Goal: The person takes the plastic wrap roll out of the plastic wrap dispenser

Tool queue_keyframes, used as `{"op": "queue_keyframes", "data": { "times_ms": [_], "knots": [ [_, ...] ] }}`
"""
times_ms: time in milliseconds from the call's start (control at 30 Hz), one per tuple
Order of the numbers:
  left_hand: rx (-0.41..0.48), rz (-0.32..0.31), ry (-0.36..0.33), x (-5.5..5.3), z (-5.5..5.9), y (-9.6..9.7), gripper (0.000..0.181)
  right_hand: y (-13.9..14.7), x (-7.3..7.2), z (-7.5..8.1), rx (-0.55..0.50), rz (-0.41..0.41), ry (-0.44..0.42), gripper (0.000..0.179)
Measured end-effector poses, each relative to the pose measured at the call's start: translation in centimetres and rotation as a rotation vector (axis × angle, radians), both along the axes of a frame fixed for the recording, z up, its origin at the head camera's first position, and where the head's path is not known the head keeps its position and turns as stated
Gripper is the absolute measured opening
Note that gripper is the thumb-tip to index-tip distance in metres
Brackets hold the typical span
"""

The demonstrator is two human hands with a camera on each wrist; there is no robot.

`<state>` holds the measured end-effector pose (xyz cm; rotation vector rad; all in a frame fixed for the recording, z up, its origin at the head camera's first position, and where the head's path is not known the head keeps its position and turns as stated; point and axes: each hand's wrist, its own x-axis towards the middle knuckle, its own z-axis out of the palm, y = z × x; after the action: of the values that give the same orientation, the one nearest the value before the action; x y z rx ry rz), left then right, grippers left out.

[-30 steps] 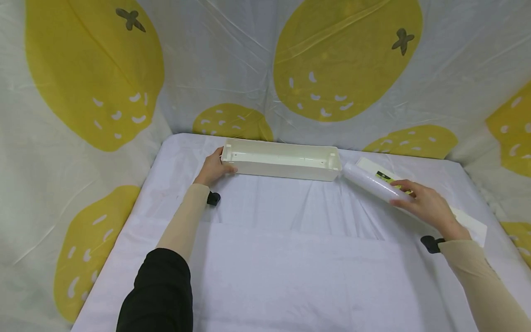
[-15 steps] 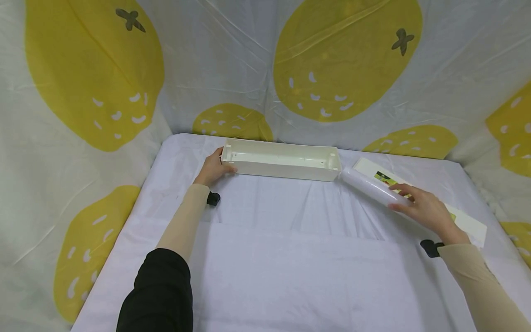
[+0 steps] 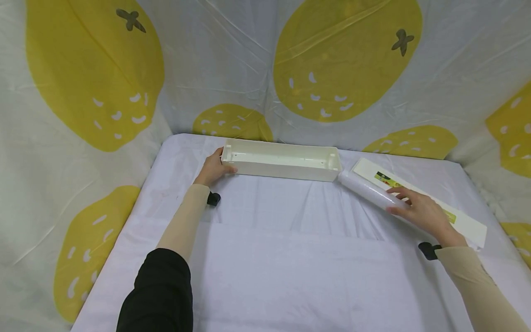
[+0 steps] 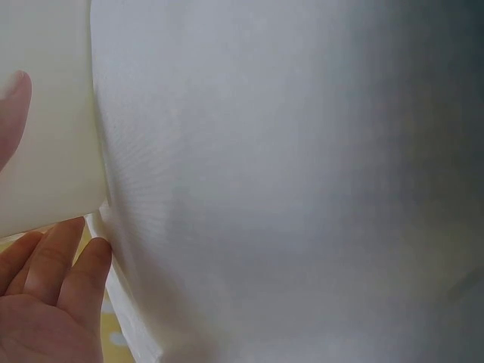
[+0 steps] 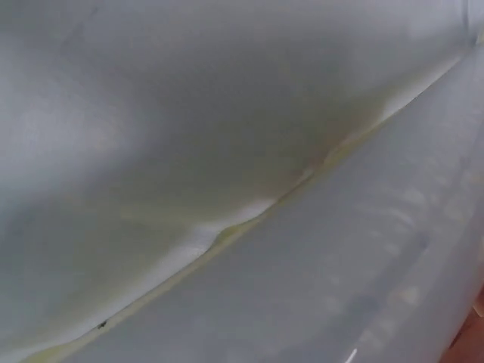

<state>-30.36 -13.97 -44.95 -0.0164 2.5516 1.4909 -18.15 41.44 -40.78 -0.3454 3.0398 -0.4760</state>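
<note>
An off-white, long narrow box sits near the table's back edge, its top uncovered and its inside bare. My left hand grips its left end, with the thumb on the front wall and the fingers round the end. In the left wrist view, the thumb and fingers of this hand lie against the box corner. My right hand holds a roll of translucent plastic film near its right end. The roll's left end is beside the box's right front corner. In the right wrist view, the roll fills the lower right.
Behind the roll, a long white lid-like panel with a yellow-green label lies slanted on the table. A white cloth covers the table. Lemon-printed curtains stand close behind and at both sides.
My right hand and the roll have shifted slightly left and toward me, showing more of the white panel. The left hand and the box have stayed put.
</note>
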Motion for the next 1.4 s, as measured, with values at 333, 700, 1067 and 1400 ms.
{"op": "queue_keyframes", "data": {
  "times_ms": [333, 700, 1067, 1400],
  "knots": [
    [-0.008, -0.017, 0.023, 0.1, 0.0, 0.0, 0.089, -0.1, -0.1, -0.4, 0.022, 0.018, -0.024, 0.053],
    [-0.012, -0.02, 0.024, 0.3, 0.4, 0.2, 0.088, -0.5, -0.4, -0.5, 0.091, 0.043, -0.076, 0.055],
    [-0.005, -0.031, 0.02, 0.3, 0.2, 0.4, 0.088, -2.0, 0.4, 0.1, 0.191, 0.023, -0.004, 0.047],
    [-0.008, -0.035, 0.035, 0.2, 0.1, 0.5, 0.088, -3.6, -0.4, 0.3, 0.019, -0.132, 0.138, 0.046]
  ]
}}
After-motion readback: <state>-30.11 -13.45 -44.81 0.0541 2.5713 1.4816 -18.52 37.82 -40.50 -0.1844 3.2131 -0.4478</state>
